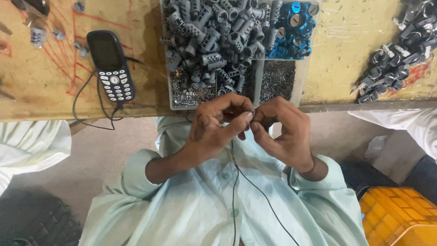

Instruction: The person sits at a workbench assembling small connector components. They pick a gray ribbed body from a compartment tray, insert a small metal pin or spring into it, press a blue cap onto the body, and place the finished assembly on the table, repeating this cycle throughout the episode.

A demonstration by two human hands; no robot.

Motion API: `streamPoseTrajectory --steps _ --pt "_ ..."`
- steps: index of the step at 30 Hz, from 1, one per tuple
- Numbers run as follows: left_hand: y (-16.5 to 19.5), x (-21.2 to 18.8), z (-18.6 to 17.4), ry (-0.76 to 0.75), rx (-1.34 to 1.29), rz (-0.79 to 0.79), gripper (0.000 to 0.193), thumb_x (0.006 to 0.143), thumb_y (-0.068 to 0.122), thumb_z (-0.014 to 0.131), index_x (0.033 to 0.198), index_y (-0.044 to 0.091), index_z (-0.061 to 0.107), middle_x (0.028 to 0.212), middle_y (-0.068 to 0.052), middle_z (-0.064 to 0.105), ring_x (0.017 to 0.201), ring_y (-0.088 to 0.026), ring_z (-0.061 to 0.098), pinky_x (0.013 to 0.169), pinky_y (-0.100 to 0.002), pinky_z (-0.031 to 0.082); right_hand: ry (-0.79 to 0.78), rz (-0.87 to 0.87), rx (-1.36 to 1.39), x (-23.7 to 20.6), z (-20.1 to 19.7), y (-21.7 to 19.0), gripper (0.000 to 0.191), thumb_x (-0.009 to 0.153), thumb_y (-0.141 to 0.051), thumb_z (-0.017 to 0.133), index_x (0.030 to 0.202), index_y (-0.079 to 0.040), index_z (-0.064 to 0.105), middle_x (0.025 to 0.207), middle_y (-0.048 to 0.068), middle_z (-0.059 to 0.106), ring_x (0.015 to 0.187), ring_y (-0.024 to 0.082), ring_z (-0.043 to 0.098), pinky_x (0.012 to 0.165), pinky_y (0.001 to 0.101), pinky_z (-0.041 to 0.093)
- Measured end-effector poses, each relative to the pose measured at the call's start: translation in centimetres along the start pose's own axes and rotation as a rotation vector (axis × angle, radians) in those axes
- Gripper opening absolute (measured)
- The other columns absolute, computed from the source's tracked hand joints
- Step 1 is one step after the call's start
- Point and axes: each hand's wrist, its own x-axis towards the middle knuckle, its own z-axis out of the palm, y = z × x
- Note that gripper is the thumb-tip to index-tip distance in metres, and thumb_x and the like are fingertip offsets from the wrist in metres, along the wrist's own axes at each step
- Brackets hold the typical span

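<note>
We are working at a scuffed yellow-brown table that is running across the far side of the scene, with our pale green shirt filling the near side. On the table just beyond our hands, a clear compartment tray is sitting. Its biggest bay is heaped with grey ribbed cylinders, blue discs are filling the far right bay, and thin dark pins and small metal bits are lying in the near bays.

At the far right, a pile of dark pieces with metal rings is spreading over the table. We are judging these to be put-together pieces, so some work looks done, while the full tray is suggesting that much more is left.

A yellow crate is standing near right, and a dark keypad phone is lying far left with its cable looping off the edge.

Our left hand and right hand are meeting just near the tray's edge, above our lap. The fingertips of both are pinching together on a small metal piece, which is mostly hidden between them, so we cannot tell its exact shape or how complete it is.
</note>
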Motion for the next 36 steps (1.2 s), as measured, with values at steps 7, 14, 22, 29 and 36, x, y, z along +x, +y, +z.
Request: streamPoseTrajectory --steps 7,14,22,29,36 --pt "0.3 -0.4 -0.6 -0.105 -0.120 -0.066 0.017 0.100 0.013 0.068 0.110 -0.001 0.067 0.096 -0.005 0.071 0.080 -0.009 0.068 0.071 -0.025 0.059 0.062 0.006 0.003 -1.2 0.5 0.7 0.012 0.092 0.003 0.075 0.099 0.005 0.065 0.097 0.009 0.065 0.079 0.012 0.065 0.068 0.0239 0.054" --pt "1.2 -0.9 -0.1 -0.047 0.083 0.185 0.016 0.103 0.011 0.067 0.114 -0.002 0.066 0.105 -0.004 0.069 0.093 -0.007 0.069 0.081 -0.024 0.061 0.145 0.161 0.428 -2.2 2.1 2.1 0.008 0.100 0.003 0.064 0.107 0.004 0.061 0.103 0.010 0.060 0.077 0.013 0.070 0.068 0.0255 0.058" --pt "1.7 -1.5 -1.6 -0.009 0.332 0.066 0.015 0.093 0.011 0.072 0.104 0.000 0.072 0.090 0.000 0.070 0.074 -0.003 0.061 0.067 -0.018 0.051 0.139 -0.460 -0.314 -1.5 2.3 3.5 0.025 0.089 0.009 0.078 0.107 -0.004 0.068 0.100 0.013 0.071 0.085 0.021 0.072 0.071 0.0324 0.059" --pt "-0.2 -1.4 -2.3 -0.088 -0.069 -0.173 0.017 0.093 0.016 0.070 0.102 0.001 0.070 0.079 0.001 0.065 0.064 -0.004 0.058 0.055 -0.023 0.050 0.089 0.055 -0.344 2.2 0.8 0.2 0.015 0.098 0.000 0.077 0.112 -0.004 0.071 0.100 0.006 0.069 0.081 0.021 0.071 0.071 0.0325 0.055" --pt "-1.5 -1.3 -1.6 -0.127 -0.057 -0.105 0.018 0.097 0.018 0.069 0.105 0.003 0.068 0.082 0.002 0.065 0.068 -0.003 0.058 0.061 -0.022 0.051 0.071 -0.039 -0.794 4.1 2.2 1.5 0.028 0.091 -0.018 0.081 0.114 -0.006 0.071 0.102 0.012 0.057 0.085 0.031 0.063 0.066 0.0428 0.049"
